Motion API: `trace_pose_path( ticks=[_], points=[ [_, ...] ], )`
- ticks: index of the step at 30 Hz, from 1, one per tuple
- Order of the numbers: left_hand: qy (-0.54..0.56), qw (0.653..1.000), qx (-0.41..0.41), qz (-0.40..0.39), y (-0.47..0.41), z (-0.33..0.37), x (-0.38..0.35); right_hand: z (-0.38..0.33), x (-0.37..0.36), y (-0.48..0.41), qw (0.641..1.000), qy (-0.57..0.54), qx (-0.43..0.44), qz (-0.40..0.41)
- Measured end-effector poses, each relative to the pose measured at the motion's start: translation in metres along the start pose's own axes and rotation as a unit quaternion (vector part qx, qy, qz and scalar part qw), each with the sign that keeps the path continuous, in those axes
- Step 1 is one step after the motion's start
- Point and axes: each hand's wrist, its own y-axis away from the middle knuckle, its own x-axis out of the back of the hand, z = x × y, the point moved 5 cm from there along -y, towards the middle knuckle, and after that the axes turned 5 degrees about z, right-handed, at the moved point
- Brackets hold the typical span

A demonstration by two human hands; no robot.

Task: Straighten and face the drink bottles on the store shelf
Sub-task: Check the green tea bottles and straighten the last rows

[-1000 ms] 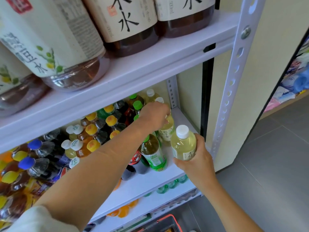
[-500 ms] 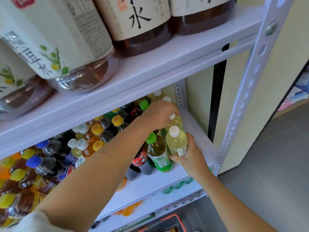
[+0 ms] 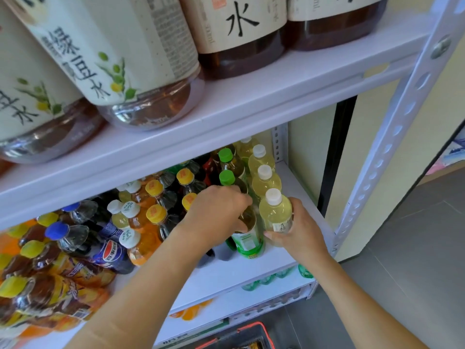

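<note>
Head view, pale bottle [image 3: 275, 215]: white-capped, upright at the right end of the middle shelf [image 3: 226, 274]. It stands at the front of a file of like white-capped bottles [image 3: 265, 180], probably so the column reads straight.
Head view, right hand [image 3: 300, 231]: fingers are curled round the pale bottle's lower body from the right. The thumb lies in front, just under the small label, which faces outward. The grip looks suited to twisting it.
Head view, green-label bottle [image 3: 247, 239]: just left of the pale bottle, the two touching or nearly so.
Head view, left hand [image 3: 216, 214]: fingers are clamped over the green-label bottle's shoulder and hide its cap, likely to steady it.
Head view, green-capped bottles [image 3: 226, 176]: lined up behind the left hand.
</note>
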Motion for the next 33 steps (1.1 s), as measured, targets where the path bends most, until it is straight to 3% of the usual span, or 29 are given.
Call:
trace_pose_path(
  ticks=[12, 14, 16, 18, 21, 25, 33],
  points=[
    [0.065, 0.994, 0.043, 0.081, 0.008, 0.005, 0.004, -0.007, 0.008, -0.003, 0.998, -0.015, 0.04, -0.05],
    [0.052, 0.984, 0.054, 0.161, 0.026, 0.001, 0.013, -0.021, 0.015, 0.001, 0.997, -0.02, 0.072, -0.023],
    [0.032, 0.946, 0.094, 0.308, 0.053, -0.013, 0.02, -0.039, 0.024, 0.006, 0.992, 0.003, 0.126, 0.017],
    [0.001, 0.919, 0.156, 0.362, 0.08, -0.032, 0.018, -0.06, 0.035, 0.012, 0.975, 0.08, 0.197, 0.065],
    [-0.02, 0.931, 0.212, 0.295, 0.097, -0.051, 0.003, -0.093, 0.036, 0.022, 0.92, 0.207, 0.318, 0.1],
    [0.011, 0.948, 0.185, 0.258, 0.098, -0.05, -0.008, -0.121, 0.022, 0.026, 0.876, 0.257, 0.399, 0.082],
    [0.095, 0.925, 0.241, 0.279, 0.129, -0.072, -0.018, -0.13, 0.015, 0.022, 0.901, 0.224, 0.371, 0.022]
  ],
)
